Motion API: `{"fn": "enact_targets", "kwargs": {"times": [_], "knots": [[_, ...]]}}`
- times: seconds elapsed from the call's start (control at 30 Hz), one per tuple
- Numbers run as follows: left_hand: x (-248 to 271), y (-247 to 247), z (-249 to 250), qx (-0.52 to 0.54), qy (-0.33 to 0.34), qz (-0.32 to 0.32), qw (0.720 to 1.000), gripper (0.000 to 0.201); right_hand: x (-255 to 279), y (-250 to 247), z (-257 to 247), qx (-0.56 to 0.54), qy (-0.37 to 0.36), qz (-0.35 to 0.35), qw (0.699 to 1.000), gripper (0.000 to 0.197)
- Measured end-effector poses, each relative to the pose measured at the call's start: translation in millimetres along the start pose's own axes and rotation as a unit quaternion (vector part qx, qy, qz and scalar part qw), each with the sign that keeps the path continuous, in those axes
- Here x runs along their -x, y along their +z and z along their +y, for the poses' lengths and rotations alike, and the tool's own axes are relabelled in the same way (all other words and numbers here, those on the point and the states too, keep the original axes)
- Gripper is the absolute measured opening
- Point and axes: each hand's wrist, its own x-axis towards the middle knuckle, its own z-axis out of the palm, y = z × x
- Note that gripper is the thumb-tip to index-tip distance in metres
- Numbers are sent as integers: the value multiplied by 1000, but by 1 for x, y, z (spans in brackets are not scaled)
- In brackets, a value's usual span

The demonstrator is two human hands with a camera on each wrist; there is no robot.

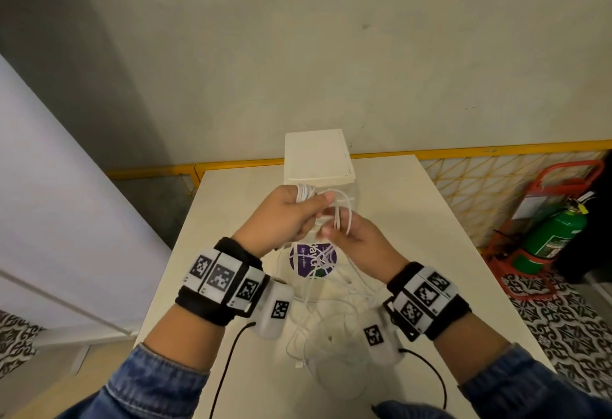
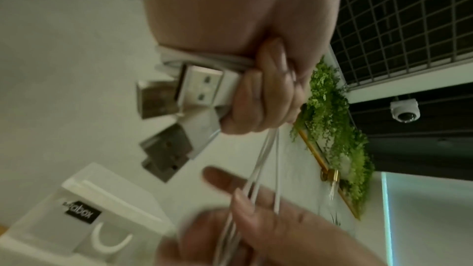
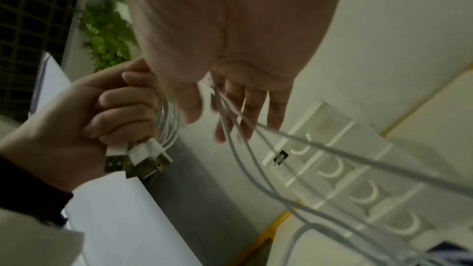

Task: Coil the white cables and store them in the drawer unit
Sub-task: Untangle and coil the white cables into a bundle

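Note:
Above the white table (image 1: 430,220), my left hand (image 1: 298,210) grips a small coil of white cables (image 1: 305,192). Its curled fingers (image 2: 258,104) also clamp the USB plugs (image 2: 199,88), which stick out below the fist. Loose strands (image 1: 341,216) run from the coil to my right hand (image 1: 334,230), which pinches them between thumb and fingers (image 3: 245,114). The remaining cable (image 1: 328,299) trails down onto the table. Just behind both hands stands the white drawer unit (image 1: 316,157); its clear drawers (image 3: 343,171) with curved handles are closed.
Under the hands lies a round purple sticker (image 1: 313,261). A clear round dish (image 1: 334,362) sits near the table's front edge. A green fire extinguisher (image 1: 553,236) in a red stand is on the floor to the right, with a yellow railing (image 1: 480,152) behind.

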Motion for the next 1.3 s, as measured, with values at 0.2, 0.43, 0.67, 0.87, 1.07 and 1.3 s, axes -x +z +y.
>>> {"fn": "enact_targets", "kwargs": {"times": [0.2,0.43,0.67,0.87,1.07,1.3], "knots": [[9,-25,-9,14,-21,56,998,38,3,-22,3,15,48,30,998,17],[19,-20,-38,-67,-41,-19,997,43,-14,-45,-51,49,-98,101,989,23],[23,-7,-20,220,-12,-234,947,50,-23,-24,-17,63,-42,54,996,27],[6,-10,-7,441,63,-144,884,54,8,23,33,22,-12,40,999,29],[-5,-28,-7,531,150,-20,834,52,21,26,56,129,38,-1,991,27],[-17,-33,-10,520,185,166,817,43,19,31,40,186,40,-90,978,26]]}}
